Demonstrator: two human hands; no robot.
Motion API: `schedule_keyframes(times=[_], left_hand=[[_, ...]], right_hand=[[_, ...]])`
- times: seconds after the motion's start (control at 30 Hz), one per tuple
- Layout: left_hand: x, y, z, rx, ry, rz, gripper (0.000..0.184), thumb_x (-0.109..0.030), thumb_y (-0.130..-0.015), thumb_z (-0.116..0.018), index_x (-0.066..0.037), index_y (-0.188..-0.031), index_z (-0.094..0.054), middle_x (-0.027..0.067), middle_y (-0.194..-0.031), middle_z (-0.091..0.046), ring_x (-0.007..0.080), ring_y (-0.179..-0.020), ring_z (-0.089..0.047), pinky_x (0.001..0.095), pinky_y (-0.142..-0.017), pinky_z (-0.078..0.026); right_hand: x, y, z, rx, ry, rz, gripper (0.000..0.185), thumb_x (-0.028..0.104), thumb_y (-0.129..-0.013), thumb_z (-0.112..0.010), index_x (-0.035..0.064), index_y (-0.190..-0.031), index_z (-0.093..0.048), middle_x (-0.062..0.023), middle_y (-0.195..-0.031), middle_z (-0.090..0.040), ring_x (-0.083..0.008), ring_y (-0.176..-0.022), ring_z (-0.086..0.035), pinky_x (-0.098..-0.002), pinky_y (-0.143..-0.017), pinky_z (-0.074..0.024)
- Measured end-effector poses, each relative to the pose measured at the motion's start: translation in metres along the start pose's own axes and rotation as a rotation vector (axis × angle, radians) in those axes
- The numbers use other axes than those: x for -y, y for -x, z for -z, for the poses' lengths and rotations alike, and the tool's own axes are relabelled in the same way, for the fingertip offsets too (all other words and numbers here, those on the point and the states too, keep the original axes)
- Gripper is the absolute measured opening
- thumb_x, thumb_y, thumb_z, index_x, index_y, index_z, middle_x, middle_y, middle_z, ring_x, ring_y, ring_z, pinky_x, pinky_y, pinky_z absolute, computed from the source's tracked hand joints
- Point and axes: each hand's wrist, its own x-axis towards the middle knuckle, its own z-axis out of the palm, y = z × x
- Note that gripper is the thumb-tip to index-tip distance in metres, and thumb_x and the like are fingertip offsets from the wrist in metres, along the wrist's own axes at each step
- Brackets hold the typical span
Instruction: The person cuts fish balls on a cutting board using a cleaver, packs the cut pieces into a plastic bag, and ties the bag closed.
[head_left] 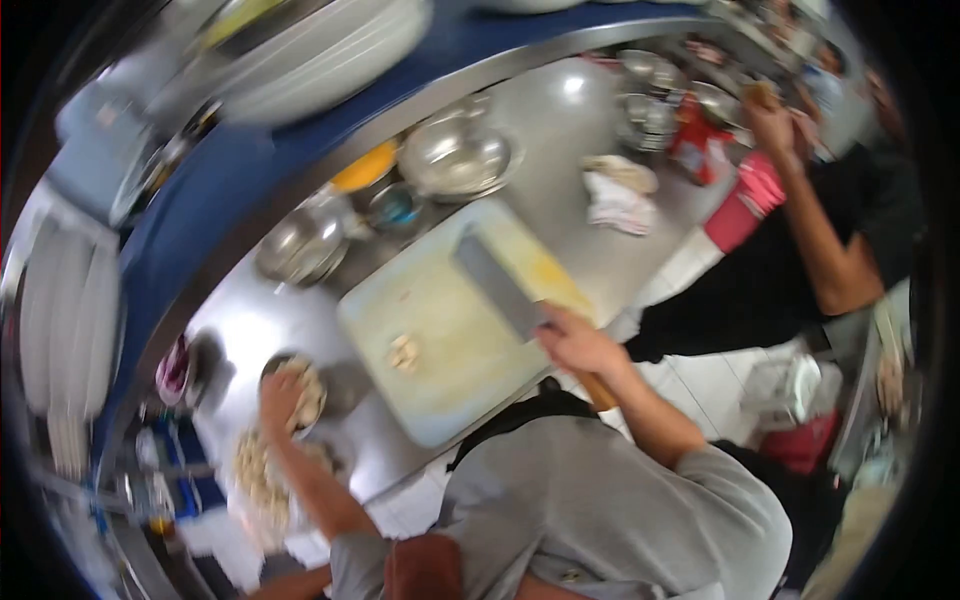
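My right hand (575,340) is wrapped round the handle of a large knife (500,283), whose broad blade lies over the upper right part of a yellowish cutting board (450,330). A small pale piece of food (403,353) sits on the board's left part. Off the board's left side, my left hand (281,398) reaches into a metal bowl (310,405) of pale pieces; its fingertips are blurred. Below that bowl a heap of similar pale pieces (258,475) lies in what looks like a clear bag.
Metal bowls (460,155) stand behind the board, with an orange one (363,168) among them. A cloth (620,195) lies further right. A co-worker in black (760,260) stands at the right. Stacked white plates fill the shelf above.
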Motion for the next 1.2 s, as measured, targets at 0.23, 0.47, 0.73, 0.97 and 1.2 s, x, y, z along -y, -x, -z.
schedule_keyframes(times=[0.23, 0.47, 0.73, 0.97, 1.2], left_hand=[[-0.136, -0.010, 0.023, -0.272, 0.342, -0.125, 0.031, -0.003, -0.089, -0.063, -0.003, -0.120, -0.064, 0.0140, -0.137, -0.056, 0.0246, -0.111, -0.062, 0.0340, -0.086, -0.054], [-0.382, -0.018, -0.008, 0.273, 0.824, -0.661, 0.038, 0.002, -0.088, -0.065, 0.001, -0.125, -0.060, 0.0137, -0.123, -0.064, 0.0205, -0.106, -0.065, 0.0331, -0.088, -0.055], [-0.416, -0.034, -0.023, 0.188, 0.461, -0.795, 0.044, 0.005, -0.085, -0.057, -0.002, -0.128, -0.059, 0.0169, -0.124, -0.063, 0.0296, -0.102, -0.066, 0.0377, -0.085, -0.056], [-0.405, -0.025, -0.006, 0.143, 0.536, -0.770, 0.043, 0.004, -0.086, -0.058, -0.003, -0.128, -0.059, 0.0168, -0.124, -0.063, 0.0291, -0.101, -0.066, 0.0365, -0.086, -0.056], [-0.329, -0.003, 0.036, -0.017, 0.541, -0.690, 0.036, 0.003, -0.087, -0.060, -0.002, -0.122, -0.063, 0.0137, -0.126, -0.062, 0.0244, -0.100, -0.066, 0.0341, -0.084, -0.055]], right_hand=[[0.006, -0.013, -0.009, 0.118, 0.211, 0.077, 0.032, 0.016, -0.098, -0.051, -0.0045, -0.121, -0.050, -0.0146, -0.068, -0.060, -0.0211, -0.047, -0.058, -0.0378, -0.048, -0.0480], [-0.005, -0.040, -0.046, 0.028, 0.474, 0.317, 0.036, 0.008, -0.089, -0.054, -0.0068, -0.121, -0.051, -0.0276, -0.082, -0.067, -0.0413, -0.077, -0.067, -0.0510, -0.072, -0.0519], [-0.015, -0.056, -0.057, 0.005, 0.552, 0.475, 0.030, 0.007, -0.090, -0.054, -0.0071, -0.117, -0.051, -0.0252, -0.086, -0.065, -0.0452, -0.081, -0.065, -0.0506, -0.075, -0.0522], [-0.027, -0.058, -0.066, -0.030, 0.616, 0.473, 0.032, 0.008, -0.091, -0.056, -0.0047, -0.120, -0.053, -0.0263, -0.102, -0.064, -0.0397, -0.102, -0.064, -0.0466, -0.089, -0.0504], [-0.030, -0.036, -0.047, -0.063, 0.598, 0.362, 0.032, 0.020, -0.086, -0.069, -0.0015, -0.109, -0.062, -0.0228, -0.098, -0.068, -0.0402, -0.092, -0.067, -0.0472, -0.082, -0.0529]])
